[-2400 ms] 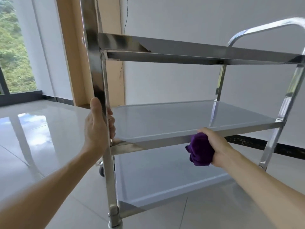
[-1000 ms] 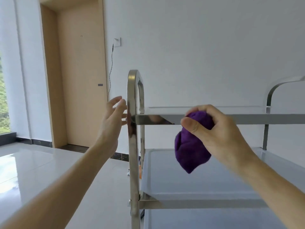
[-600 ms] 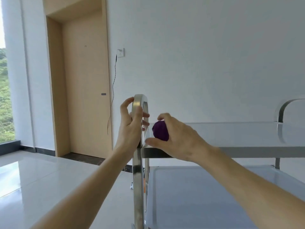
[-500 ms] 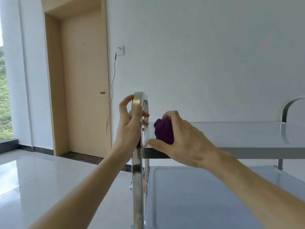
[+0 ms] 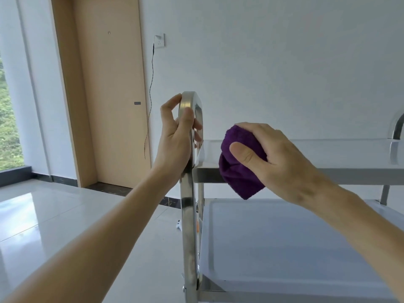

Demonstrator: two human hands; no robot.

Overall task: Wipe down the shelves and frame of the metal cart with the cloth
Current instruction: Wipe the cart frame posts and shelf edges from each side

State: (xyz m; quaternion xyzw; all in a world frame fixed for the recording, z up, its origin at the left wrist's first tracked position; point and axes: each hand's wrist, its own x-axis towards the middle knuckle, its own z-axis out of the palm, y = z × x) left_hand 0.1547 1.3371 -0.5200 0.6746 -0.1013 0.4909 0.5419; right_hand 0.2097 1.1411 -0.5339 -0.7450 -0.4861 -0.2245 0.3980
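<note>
The left hand (image 5: 175,136) has its fingers curled round the shiny loop handle (image 5: 190,99) at the near end of the cart, thumb pressed on the front face of the bar and the other fingertips peeking out on the far side, so that's a proper grip on the frame. The right hand (image 5: 271,158) is closed around a bunched-up purple cloth (image 5: 238,169), thumb laid across the front of it, with the loose end hanging down below the palm. The cloth sits right at the front edge of the top shelf (image 5: 328,154), just beside the handle; can't really tell if it's actually touching the metal or held a hair in front of it.

Moving outward: the top shelf is a bright, reflective steel tray, and below it the middle shelf (image 5: 284,241) is a flat, pale tray with a raised rim. The upright post (image 5: 189,237) runs straight down from the handle. A second curved handle (image 5: 396,125) shows at the far right edge.

The room's pretty bare: plain white wall (image 5: 273,62), a light wooden door (image 5: 109,95), a wall socket (image 5: 159,41) with a thin black cable (image 5: 149,101) dangling from it, glossy white floor tiles (image 5: 54,215) with dark skirting, and a big window (image 5: 8,127) on the left showing green trees.
</note>
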